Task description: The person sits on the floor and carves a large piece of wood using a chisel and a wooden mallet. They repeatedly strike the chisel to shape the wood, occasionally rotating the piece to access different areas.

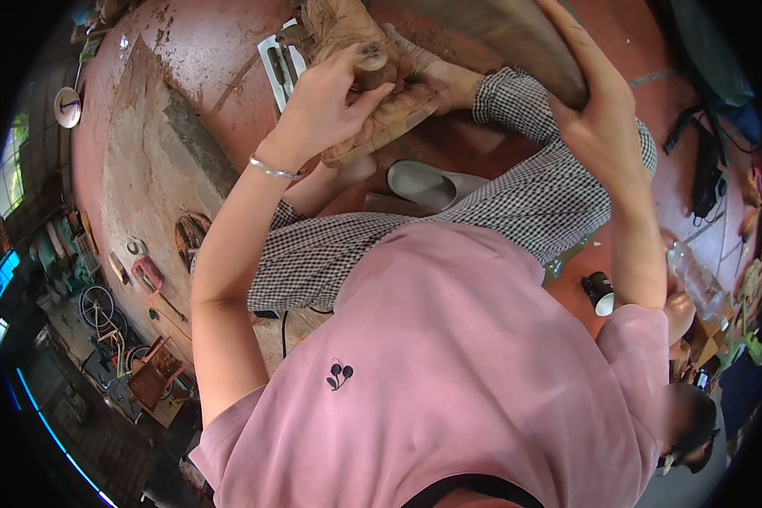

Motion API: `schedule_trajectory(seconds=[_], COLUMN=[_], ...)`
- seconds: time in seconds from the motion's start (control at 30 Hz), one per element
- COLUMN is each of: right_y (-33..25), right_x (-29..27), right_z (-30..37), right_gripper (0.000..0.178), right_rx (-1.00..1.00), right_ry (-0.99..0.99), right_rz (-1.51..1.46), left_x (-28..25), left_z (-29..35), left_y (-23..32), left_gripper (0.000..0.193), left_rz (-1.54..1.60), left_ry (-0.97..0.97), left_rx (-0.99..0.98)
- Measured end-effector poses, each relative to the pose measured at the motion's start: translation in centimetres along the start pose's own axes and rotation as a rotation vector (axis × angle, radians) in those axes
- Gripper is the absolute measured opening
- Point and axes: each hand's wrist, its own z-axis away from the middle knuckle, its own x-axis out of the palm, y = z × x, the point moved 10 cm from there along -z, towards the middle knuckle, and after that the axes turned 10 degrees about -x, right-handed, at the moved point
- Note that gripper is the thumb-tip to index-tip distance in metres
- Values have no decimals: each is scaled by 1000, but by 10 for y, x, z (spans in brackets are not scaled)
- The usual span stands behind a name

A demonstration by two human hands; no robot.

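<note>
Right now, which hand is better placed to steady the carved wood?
Probably the left hand: it is over the carved wood, closed around a round-ended piece, while the right hand holds a large blurred brown object.

Knobbly tan carved piece (403, 105), lying slanted, broad brown curved object (516, 41) beside it, blurred.

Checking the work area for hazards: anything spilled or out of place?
Brown debris is scattered over the red floor at upper left, like an unswept spill. A grey slipper lies unworn below the carved brown piece in view, oddly loose there. Nothing looks clearly damaged.
</note>
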Motion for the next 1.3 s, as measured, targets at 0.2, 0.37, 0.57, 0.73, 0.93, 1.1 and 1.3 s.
schedule_trajectory(seconds=[0.2, 0.37, 0.57, 0.73, 0.93, 1.1, 1.3], right_y=[58, 125, 173, 198, 185, 182, 178], right_x=[32, 110, 187, 194, 196, 185, 188], right_z=[22, 74, 130, 134, 127, 126, 114], right_gripper=[32, 26, 26, 43, 66, 85, 79], right_rx=[450, 960, 1128, 1037, 1025, 829, 807], right_ry=[112, 216, 214, 193, 42, -133, -213], right_rz=[-694, -1041, -952, -862, -746, -273, -237], left_x=[-101, -159, -212, -249, -187, -130, -121], left_z=[9, 44, 232, 359, 424, 377, 357], left_y=[-52, -166, -327, -400, -444, -436, -414], left_gripper=[22, 25, 38, 42, 47, 47, 46], left_rz=[598, 30, -501, -457, -121, -103, -142], left_ry=[378, 446, 148, 242, 211, 228, 291], left_rx=[-249, -448, -907, -1110, -1481, -1379, -1250])
